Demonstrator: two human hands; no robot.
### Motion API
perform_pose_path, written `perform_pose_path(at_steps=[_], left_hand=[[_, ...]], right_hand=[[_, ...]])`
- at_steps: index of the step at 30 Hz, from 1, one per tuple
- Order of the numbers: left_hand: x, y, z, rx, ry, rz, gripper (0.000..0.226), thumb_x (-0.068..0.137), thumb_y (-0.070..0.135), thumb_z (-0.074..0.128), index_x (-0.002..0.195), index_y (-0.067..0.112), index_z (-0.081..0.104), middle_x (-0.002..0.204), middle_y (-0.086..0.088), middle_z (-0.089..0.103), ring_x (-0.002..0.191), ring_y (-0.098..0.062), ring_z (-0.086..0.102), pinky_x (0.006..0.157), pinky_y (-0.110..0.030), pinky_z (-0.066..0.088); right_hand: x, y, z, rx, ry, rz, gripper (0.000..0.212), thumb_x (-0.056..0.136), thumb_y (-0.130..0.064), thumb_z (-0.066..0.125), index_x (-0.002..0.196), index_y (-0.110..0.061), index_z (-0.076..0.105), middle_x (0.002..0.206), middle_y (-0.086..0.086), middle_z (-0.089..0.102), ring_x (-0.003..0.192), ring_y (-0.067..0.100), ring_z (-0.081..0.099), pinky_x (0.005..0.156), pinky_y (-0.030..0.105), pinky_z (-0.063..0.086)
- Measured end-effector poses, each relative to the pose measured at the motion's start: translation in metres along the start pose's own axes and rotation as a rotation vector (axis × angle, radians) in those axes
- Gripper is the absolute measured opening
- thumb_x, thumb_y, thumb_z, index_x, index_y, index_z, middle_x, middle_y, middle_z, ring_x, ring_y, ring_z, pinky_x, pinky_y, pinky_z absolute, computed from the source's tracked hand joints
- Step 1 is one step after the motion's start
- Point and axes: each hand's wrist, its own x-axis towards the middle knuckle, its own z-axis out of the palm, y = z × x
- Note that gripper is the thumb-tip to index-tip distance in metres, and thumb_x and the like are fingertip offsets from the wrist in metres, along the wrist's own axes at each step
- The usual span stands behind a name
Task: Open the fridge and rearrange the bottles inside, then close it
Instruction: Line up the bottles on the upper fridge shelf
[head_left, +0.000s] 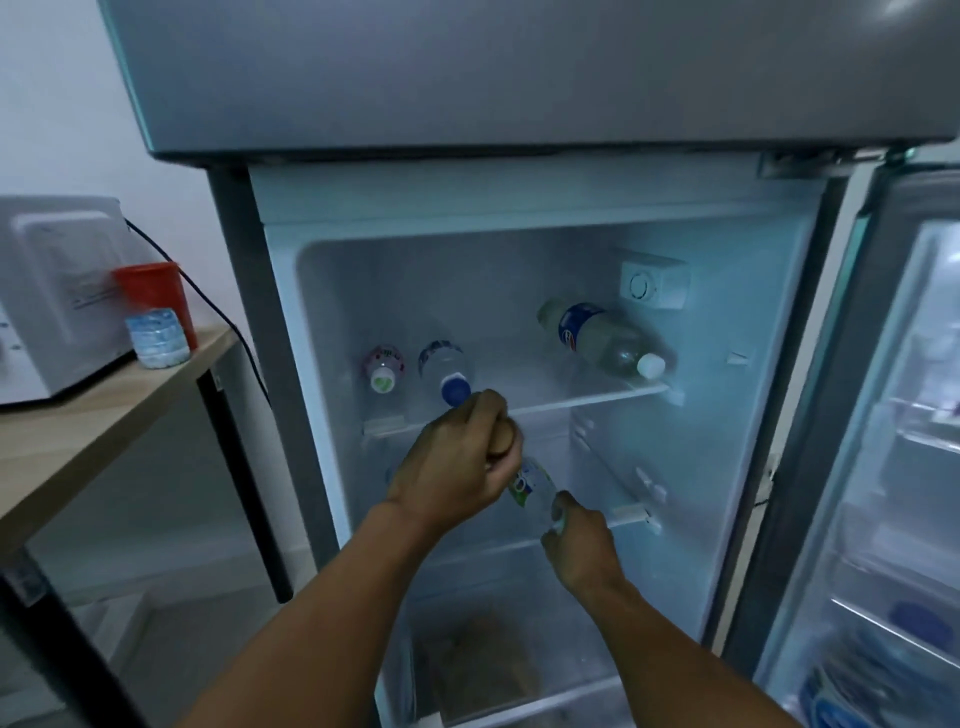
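Note:
The fridge (524, 249) stands open, its door (893, 415) swung to the right. On the top shelf (587, 397) lie a small pink-labelled bottle (384, 366), a blue-capped bottle (447, 371) and a large blue-labelled bottle (597, 335) with a white cap. In front of the shelf below, a clear bottle with a green label (530, 488) is held tilted between both hands. My left hand (457, 457) is closed over its upper end, just under the blue cap. My right hand (576, 543) grips its lower end.
A wooden table (104, 415) stands left of the fridge with a white microwave (57, 301), a red cup (153, 296) and a small water bottle (156, 338). The door racks hold blue-capped containers (862, 691). A crisper drawer (493, 660) sits at the fridge bottom.

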Motion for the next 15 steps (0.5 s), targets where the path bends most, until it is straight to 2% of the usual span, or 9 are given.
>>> perform_pose_path(at_steps=[3,6,8,12,15], left_hand=[[0.01,0.012,-0.011,-0.026,0.079,0.056,0.021,0.084,0.021,0.068,0.093,0.012,0.051,0.076,-0.002,0.059,0.056,-0.02,0.055,0.045,-0.031,0.046],[0.019,0.021,-0.018,-0.052,0.166,0.04,0.02,0.086,0.025,0.065,0.095,0.013,0.051,0.083,-0.001,0.059,0.067,-0.016,0.053,0.055,-0.026,0.045],[0.026,0.023,-0.021,-0.035,0.17,0.033,0.018,0.087,0.019,0.067,0.095,0.009,0.054,0.089,-0.006,0.06,0.075,-0.018,0.053,0.063,-0.025,0.044],[0.032,0.023,-0.016,0.055,0.017,-0.028,0.011,0.093,0.014,0.06,0.091,0.003,0.058,0.093,-0.013,0.057,0.08,-0.029,0.054,0.065,-0.045,0.049],[0.024,0.02,0.003,0.187,-0.112,-0.029,0.009,0.094,0.007,0.056,0.101,0.006,0.061,0.106,-0.009,0.056,0.087,-0.023,0.054,0.063,-0.043,0.051]], right_hand=[[-0.012,0.001,-0.01,0.062,0.017,0.028,0.019,0.083,-0.01,0.061,0.088,-0.017,0.044,0.077,0.006,0.052,0.073,0.032,0.064,0.056,0.03,0.048],[-0.016,0.003,-0.017,0.094,0.039,0.055,0.021,0.082,-0.009,0.062,0.09,-0.015,0.043,0.089,0.016,0.059,0.078,0.033,0.064,0.058,0.027,0.043],[-0.016,0.003,-0.021,0.1,0.047,0.066,0.026,0.083,-0.011,0.065,0.095,-0.014,0.042,0.099,0.019,0.061,0.087,0.034,0.064,0.062,0.026,0.041],[-0.018,0.005,-0.022,0.113,0.055,0.054,0.034,0.084,-0.007,0.07,0.105,-0.008,0.044,0.107,0.02,0.06,0.094,0.033,0.063,0.067,0.028,0.045],[-0.019,0.009,-0.024,0.071,0.104,-0.017,0.04,0.089,-0.012,0.065,0.123,-0.006,0.044,0.105,0.016,0.061,0.094,0.029,0.063,0.075,0.03,0.051]])
